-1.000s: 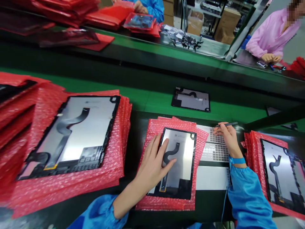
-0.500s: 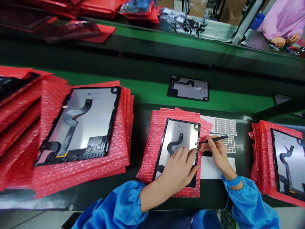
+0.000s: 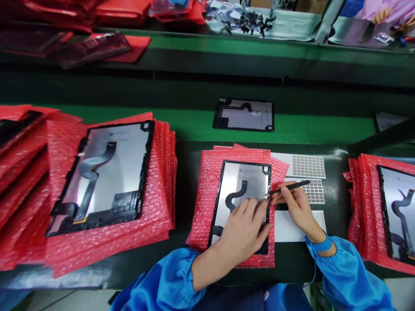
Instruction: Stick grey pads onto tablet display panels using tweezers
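A tablet screen panel (image 3: 238, 183) lies back-up on red bubble wrap (image 3: 210, 190) in front of me, with a black flex cable across its silver back. My left hand (image 3: 244, 231) rests flat on the panel's lower right part, fingers spread. My right hand (image 3: 296, 209) pinches black tweezers (image 3: 290, 187), whose tip touches the panel's right edge. Sheets of small grey stickers (image 3: 308, 166) lie just right of the panel.
A tall stack of red bubble wrap (image 3: 155, 207) topped by another panel (image 3: 106, 172) stands at left. A similar stack (image 3: 366, 207) is at right. One bare panel (image 3: 244, 114) lies on the green conveyor belt (image 3: 324, 129). Another person's hands (image 3: 381, 15) work at the far right.
My right hand came from the sticker sheet to the panel's right edge with the tweezers. My left hand slid from the panel's left side to its lower right part.
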The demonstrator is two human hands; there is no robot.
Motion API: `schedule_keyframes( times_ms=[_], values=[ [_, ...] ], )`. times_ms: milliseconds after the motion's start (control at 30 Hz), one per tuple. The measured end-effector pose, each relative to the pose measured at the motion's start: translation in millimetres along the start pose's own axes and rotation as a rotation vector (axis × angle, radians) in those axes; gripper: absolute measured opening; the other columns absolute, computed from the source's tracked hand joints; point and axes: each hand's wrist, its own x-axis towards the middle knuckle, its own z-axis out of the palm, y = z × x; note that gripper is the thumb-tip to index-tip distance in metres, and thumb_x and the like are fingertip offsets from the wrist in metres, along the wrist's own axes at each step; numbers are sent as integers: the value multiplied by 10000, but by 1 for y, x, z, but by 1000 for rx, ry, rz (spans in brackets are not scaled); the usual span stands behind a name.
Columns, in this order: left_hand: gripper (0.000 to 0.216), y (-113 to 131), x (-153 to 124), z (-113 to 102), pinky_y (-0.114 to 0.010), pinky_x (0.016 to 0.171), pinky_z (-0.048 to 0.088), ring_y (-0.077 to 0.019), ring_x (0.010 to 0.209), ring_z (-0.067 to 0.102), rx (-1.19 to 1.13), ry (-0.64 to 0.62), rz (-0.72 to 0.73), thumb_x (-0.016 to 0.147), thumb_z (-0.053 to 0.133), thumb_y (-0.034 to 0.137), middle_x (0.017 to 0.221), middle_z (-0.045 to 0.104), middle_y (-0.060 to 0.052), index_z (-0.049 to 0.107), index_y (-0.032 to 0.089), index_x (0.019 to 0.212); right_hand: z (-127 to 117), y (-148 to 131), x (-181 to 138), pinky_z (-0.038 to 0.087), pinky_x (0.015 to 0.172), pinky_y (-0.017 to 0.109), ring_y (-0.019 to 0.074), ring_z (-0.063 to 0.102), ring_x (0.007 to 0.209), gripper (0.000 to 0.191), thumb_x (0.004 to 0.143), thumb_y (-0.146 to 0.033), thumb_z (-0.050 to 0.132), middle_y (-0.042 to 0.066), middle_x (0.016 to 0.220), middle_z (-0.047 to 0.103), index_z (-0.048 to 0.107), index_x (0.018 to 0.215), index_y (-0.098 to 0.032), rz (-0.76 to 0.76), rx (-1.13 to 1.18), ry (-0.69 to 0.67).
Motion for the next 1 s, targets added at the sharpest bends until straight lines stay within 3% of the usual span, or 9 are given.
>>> schedule_keyframes(
  times_ms=[267,533,667,800,900,1000],
  values=[
    [625,-2,1,-1,-449,859,607,-327,1069,637,5,-5,17,1043,543,419,1196,664,-183,450,63,1549,1,-5,-1,687,671,347,171,757,674,299,1008,-543,694,14,838,752,639,1060,-253,-14,-14,-22],
    [650,0,10,-6,-469,852,617,-342,1105,640,15,-98,-7,1017,543,401,1214,658,-185,447,62,1564,-3,-7,3,689,628,373,198,756,661,355,971,-593,717,18,814,750,643,1076,-262,4,-9,26],
    [601,0,19,-12,-448,752,618,-348,1042,654,70,-159,9,1003,576,396,1209,657,-183,509,77,1509,-30,-27,-7,689,631,402,237,772,715,360,950,-603,739,29,828,742,662,1082,-277,-92,-50,137],
    [601,-1,22,-13,-396,699,599,-321,1003,670,88,-182,8,1026,565,435,1195,661,-159,484,130,1538,-74,-38,-42,686,660,405,242,781,766,285,980,-511,740,52,946,746,665,1132,-281,-130,-218,289],
    [656,-2,21,-12,-386,694,588,-321,999,671,127,-169,-1,1050,519,471,1155,665,-155,422,123,1597,-104,-33,-70,678,649,387,236,768,757,284,1002,-508,712,53,904,752,654,1149,-273,-64,-314,296],
    [625,4,20,-11,-435,744,592,-352,1034,661,166,-125,-39,1056,492,465,1151,664,-181,474,110,1570,-123,-24,-90,674,633,382,240,760,747,310,1004,-530,703,48,851,751,656,1146,-259,-10,-381,247]
  ],
)
